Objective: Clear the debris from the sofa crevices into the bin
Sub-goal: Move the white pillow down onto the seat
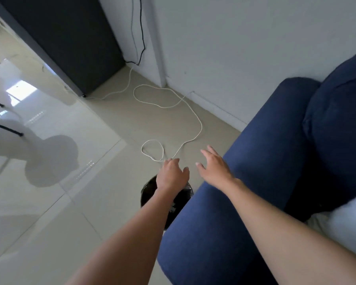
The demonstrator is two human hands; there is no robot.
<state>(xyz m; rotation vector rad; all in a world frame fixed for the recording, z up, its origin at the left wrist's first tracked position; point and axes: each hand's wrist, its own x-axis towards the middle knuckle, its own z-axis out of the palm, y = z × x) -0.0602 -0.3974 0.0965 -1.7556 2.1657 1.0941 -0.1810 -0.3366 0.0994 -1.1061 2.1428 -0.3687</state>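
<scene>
A dark blue sofa fills the right side, its armrest running toward me. On the floor just left of the armrest stands a bin lined with a black bag, mostly hidden under my left forearm. My left hand hovers over the bin's far rim with fingers curled downward; whether it holds anything is hidden. My right hand is stretched out flat above the front end of the armrest, fingers spread, with nothing in it. A few pale scraps show inside the bin.
A white cable loops across the tiled floor beyond the bin. A white pedestal fan base stands at the left. A dark cabinet sits against the far wall. White fabric lies on the sofa seat at right.
</scene>
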